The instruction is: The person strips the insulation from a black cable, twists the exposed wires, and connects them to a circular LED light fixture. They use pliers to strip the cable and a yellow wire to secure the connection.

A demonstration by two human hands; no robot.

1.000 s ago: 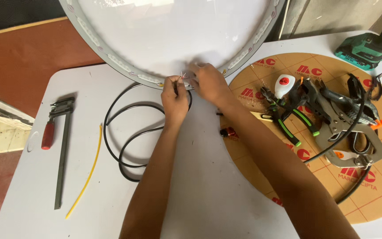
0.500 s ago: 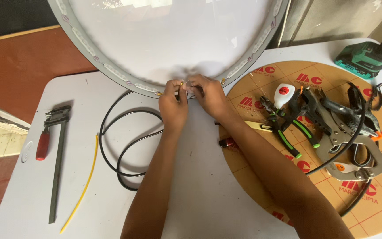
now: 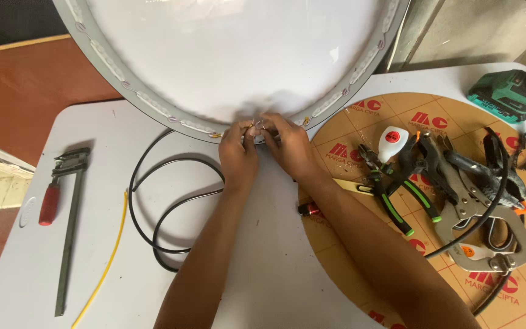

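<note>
A large round white panel (image 3: 238, 55) with a grey rim carrying a light strip (image 3: 153, 106) leans over the far side of the white table. My left hand (image 3: 238, 152) and my right hand (image 3: 284, 143) meet at the rim's lowest point, fingertips pinched on thin bare wire ends (image 3: 255, 127). A black cable (image 3: 159, 201) loops over the table from that spot toward the left.
A bar clamp with a red handle (image 3: 62, 213) and a yellow strip (image 3: 101, 268) lie at the left. On the right, a round brown board (image 3: 360, 116) holds green-handled pliers (image 3: 397, 201), locking pliers (image 3: 488, 213) and a small white bottle (image 3: 392, 141). A green cordless drill (image 3: 512, 91) sits far right.
The view has shifted a little, so the panel's rim and both hands sit slightly lower in the picture. Both hands stay pinched on the wire ends at the rim.
</note>
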